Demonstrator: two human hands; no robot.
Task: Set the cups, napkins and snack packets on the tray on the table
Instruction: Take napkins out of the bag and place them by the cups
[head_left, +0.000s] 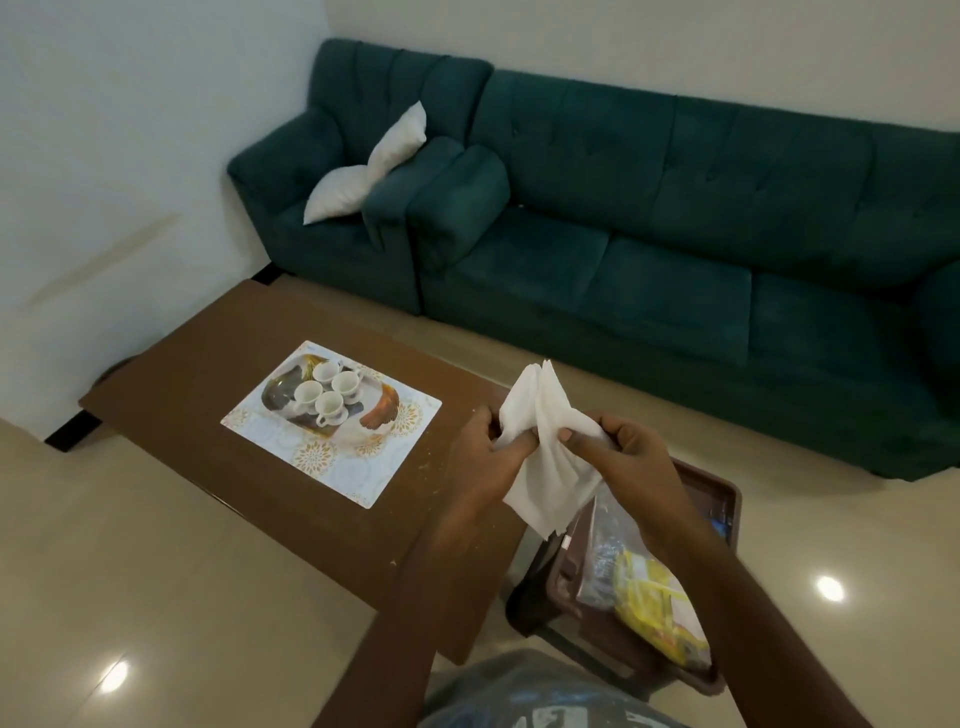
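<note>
Both hands meet at centre right of the frame, pinching one white napkin (545, 457): the left hand (480, 441) curls thumb and fingers on its left edge, the right hand (618, 447) grips its right side, and the sheet hangs crumpled between them above the right end of the table (208, 364). Four cups (324, 392) stand clustered on the patterned tray (332, 467) at centre left, well apart from the hands, with bare tray surface nearer the camera. Yellow snack packets (654, 597) lie on a brown stool (727, 493) at lower right, beside the right forearm.
</note>
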